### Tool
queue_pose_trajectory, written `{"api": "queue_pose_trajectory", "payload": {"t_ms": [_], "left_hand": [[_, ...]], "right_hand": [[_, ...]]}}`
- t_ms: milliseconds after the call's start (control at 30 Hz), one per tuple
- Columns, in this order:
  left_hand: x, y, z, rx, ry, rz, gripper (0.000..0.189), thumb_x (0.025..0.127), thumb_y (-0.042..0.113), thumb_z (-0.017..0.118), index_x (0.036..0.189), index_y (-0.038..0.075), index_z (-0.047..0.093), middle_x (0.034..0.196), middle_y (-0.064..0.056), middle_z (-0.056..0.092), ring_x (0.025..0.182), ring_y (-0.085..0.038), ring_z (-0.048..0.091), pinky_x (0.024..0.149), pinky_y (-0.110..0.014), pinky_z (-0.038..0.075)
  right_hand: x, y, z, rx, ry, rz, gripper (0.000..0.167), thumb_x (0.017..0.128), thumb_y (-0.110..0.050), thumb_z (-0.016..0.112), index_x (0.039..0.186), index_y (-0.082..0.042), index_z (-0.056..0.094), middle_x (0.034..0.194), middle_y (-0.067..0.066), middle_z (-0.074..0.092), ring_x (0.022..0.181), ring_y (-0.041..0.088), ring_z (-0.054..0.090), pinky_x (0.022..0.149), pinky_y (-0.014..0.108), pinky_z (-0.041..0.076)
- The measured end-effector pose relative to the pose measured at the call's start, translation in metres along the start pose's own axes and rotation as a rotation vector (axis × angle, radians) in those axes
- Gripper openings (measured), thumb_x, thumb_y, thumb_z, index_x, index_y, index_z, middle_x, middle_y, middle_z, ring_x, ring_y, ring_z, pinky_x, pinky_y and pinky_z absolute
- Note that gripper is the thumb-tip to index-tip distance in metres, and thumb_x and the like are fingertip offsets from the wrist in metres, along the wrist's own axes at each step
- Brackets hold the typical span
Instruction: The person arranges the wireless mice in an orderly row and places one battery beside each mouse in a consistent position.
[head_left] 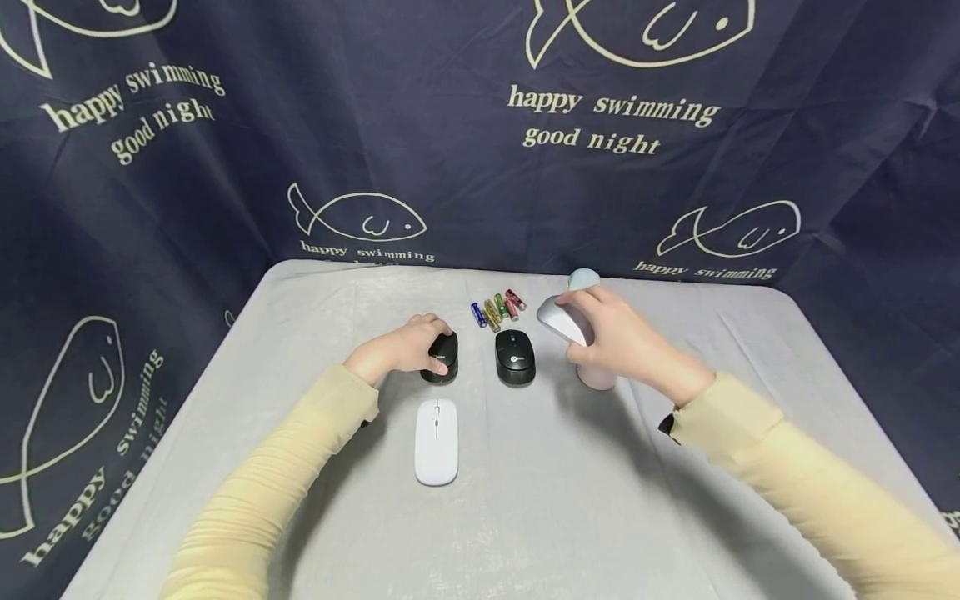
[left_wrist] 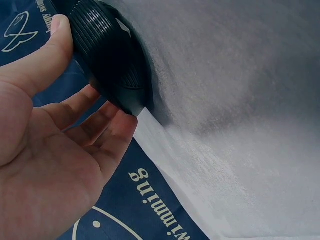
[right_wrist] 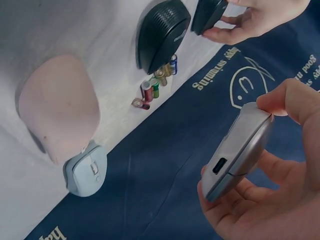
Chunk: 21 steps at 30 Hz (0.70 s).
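Observation:
My left hand point(head_left: 405, 346) grips a black mouse point(head_left: 442, 354) by its sides, thumb on one side and fingers on the other. The left wrist view shows the ribbed flank of this black mouse point(left_wrist: 107, 47) close to the tabletop; whether it touches is unclear. Raised above the table, a silver-grey mouse point(head_left: 564, 322) is pinched in my right hand point(head_left: 626, 337). It tilts in the right wrist view, where a small dark port shows on the end of the silver mouse point(right_wrist: 235, 150). Between the hands lies a second black mouse point(head_left: 515, 360).
Nearer the front lies a white mouse point(head_left: 437, 446). Several coloured batteries point(head_left: 497, 310) cluster behind the second black mouse. A pink mouse point(head_left: 597, 378) sits below the right hand, and a light blue mouse point(head_left: 583, 277) lies at the table's back edge, before a dark blue curtain point(head_left: 480, 167).

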<state>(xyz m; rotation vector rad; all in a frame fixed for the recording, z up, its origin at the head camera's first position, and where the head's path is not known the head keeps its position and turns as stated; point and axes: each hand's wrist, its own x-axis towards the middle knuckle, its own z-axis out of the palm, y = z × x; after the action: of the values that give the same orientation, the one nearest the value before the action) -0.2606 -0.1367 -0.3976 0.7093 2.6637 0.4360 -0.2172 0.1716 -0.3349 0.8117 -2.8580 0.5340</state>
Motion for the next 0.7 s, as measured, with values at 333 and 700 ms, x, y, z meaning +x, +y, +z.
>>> {"api": "queue_pose_trajectory", "payload": {"t_ms": [333, 700], "left_hand": [[0.001, -0.002, 0.001, 0.000, 0.013, 0.006, 0.066, 0.079, 0.026, 0.076, 0.132, -0.002, 0.048, 0.137, -0.019, 0.045, 0.127, -0.034, 0.038, 0.108, -0.045, 0.032], [0.002, -0.002, 0.002, 0.004, 0.015, 0.009, 0.066, 0.079, 0.026, 0.076, 0.132, -0.001, 0.048, 0.137, -0.019, 0.045, 0.128, -0.035, 0.038, 0.109, -0.045, 0.031]], "right_hand": [[-0.009, -0.008, 0.011, 0.013, 0.015, -0.082, 0.056, 0.065, -0.015, 0.067, 0.120, -0.008, 0.057, 0.110, 0.012, 0.057, 0.090, 0.027, 0.054, 0.078, 0.041, 0.046], [-0.018, -0.015, 0.019, 0.030, -0.022, -0.135, 0.059, 0.064, -0.012, 0.068, 0.122, -0.009, 0.057, 0.115, 0.008, 0.057, 0.093, 0.024, 0.054, 0.079, 0.040, 0.046]]}}
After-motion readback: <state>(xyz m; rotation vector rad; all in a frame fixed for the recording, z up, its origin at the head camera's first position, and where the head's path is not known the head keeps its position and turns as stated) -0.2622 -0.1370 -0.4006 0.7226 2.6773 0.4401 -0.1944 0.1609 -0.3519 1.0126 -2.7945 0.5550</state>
